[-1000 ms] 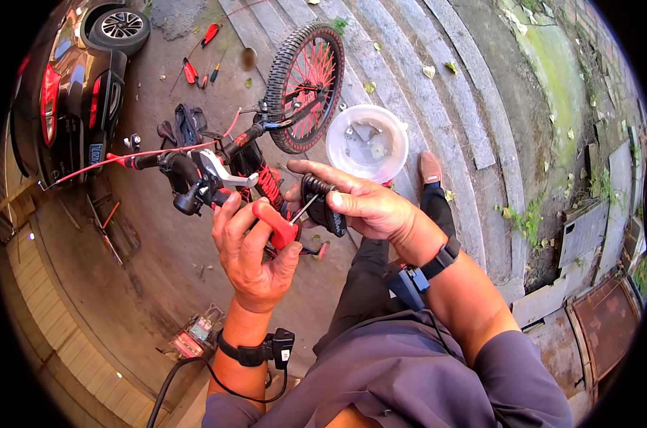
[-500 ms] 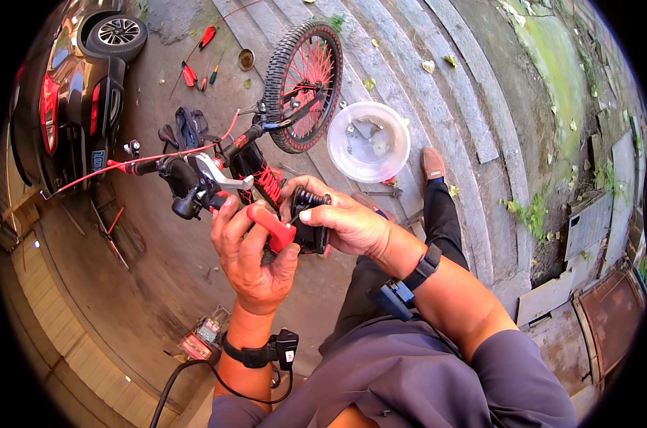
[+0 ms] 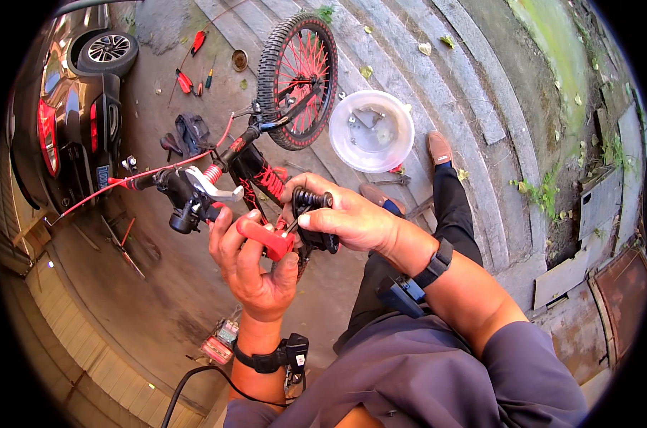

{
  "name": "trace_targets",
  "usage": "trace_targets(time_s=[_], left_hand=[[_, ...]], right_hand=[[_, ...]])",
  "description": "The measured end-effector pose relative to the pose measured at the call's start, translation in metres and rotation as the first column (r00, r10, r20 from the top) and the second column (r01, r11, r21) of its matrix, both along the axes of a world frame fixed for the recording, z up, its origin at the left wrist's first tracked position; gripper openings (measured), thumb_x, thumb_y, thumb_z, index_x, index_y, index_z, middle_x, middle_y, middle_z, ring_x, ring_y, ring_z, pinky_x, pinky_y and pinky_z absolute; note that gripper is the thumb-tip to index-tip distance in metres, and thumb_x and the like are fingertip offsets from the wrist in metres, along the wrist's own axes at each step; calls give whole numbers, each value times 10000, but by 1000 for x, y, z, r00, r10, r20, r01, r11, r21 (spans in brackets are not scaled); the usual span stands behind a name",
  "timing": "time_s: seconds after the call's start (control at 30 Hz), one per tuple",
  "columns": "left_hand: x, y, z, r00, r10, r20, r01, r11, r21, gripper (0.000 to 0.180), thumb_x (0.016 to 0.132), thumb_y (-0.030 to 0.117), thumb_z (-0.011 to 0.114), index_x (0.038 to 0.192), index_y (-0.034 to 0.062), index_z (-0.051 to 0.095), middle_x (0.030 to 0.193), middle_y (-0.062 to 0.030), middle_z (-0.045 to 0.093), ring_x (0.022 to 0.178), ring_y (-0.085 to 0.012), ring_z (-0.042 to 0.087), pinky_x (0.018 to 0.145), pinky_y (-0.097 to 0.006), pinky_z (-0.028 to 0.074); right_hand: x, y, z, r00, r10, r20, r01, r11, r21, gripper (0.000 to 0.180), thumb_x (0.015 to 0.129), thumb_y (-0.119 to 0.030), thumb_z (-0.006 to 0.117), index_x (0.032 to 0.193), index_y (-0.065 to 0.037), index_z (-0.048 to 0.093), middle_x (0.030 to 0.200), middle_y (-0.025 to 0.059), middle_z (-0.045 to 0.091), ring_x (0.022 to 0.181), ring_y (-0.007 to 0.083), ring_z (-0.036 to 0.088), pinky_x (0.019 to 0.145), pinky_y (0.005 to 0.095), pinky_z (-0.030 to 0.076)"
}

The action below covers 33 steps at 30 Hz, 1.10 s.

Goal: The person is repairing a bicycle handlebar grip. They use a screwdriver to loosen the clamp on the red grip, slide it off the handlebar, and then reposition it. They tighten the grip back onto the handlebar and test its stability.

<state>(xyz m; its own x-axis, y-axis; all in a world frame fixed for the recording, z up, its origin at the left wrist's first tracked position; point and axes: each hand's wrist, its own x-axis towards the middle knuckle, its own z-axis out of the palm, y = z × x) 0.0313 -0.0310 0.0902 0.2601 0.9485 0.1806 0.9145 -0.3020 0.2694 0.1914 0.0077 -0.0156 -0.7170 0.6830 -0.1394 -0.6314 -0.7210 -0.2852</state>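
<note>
My left hand (image 3: 263, 274) is closed around the red handle (image 3: 272, 241) of a hand tool. A thin metal shaft runs from the handle toward a black part with a coil spring (image 3: 312, 200). Gripping that black part is my right hand (image 3: 362, 222), its thumb resting beside the shaft. Where the shaft's tip ends is hard to make out. Just beyond my hands are the bicycle's handlebar (image 3: 241, 145), a silver brake lever (image 3: 210, 185) and the red-spoked front wheel (image 3: 268, 85). Parts of the frame are hidden behind my fingers.
A translucent plastic tub (image 3: 372, 160) with small parts stands by my shoe (image 3: 440, 148). Loose red-handled tools (image 3: 184, 80) and a small round tin (image 3: 240, 60) lie farther off. A dark car (image 3: 77, 128) is at the left, and stone steps (image 3: 473, 107) curve at the right.
The red handle has tilted and turned a little in my left hand. The black spring part has shifted slightly in my right hand. The whole view has moved slightly.
</note>
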Motion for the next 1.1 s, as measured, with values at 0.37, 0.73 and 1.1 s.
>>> trace_targets(time_s=[0.37, 0.73, 1.1], left_hand=[[1, -4, -2, 999, 36, 32, -36, 999, -17, 473, 941, 483, 661, 1154, 65, 599, 1261, -118, 600, 1306, -419, 450, 1091, -558, 354], [-3, -6, 0, 1000, -8, 11, 9, 998, -60, 434, 996, 383, 606, 1206, 4, 587, 1290, -197, 561, 1347, -409, 422, 1060, -495, 394], [-1, -5, -1, 998, 29, 64, -25, 998, -56, 446, 971, 422, 637, 1210, 46, 612, 1276, -136, 582, 1317, -399, 438, 1085, -533, 357]], right_hand=[[4, 6, -11, 955, -236, 179, 136, 887, 442, 446, 920, -194, 677, 1267, -68, 427, 1138, 71, 551, 1107, 162, 524, 984, 355, 437], [8, 4, -8, 959, -203, 200, 91, 883, 460, 431, 979, -178, 645, 1312, -65, 397, 1121, 65, 579, 1065, 134, 565, 931, 335, 473], [20, 23, 4, 979, 6, 202, -72, 944, 323, 304, 946, -207, 650, 1166, -63, 497, 1001, 45, 546, 924, 125, 563, 827, 306, 469]])
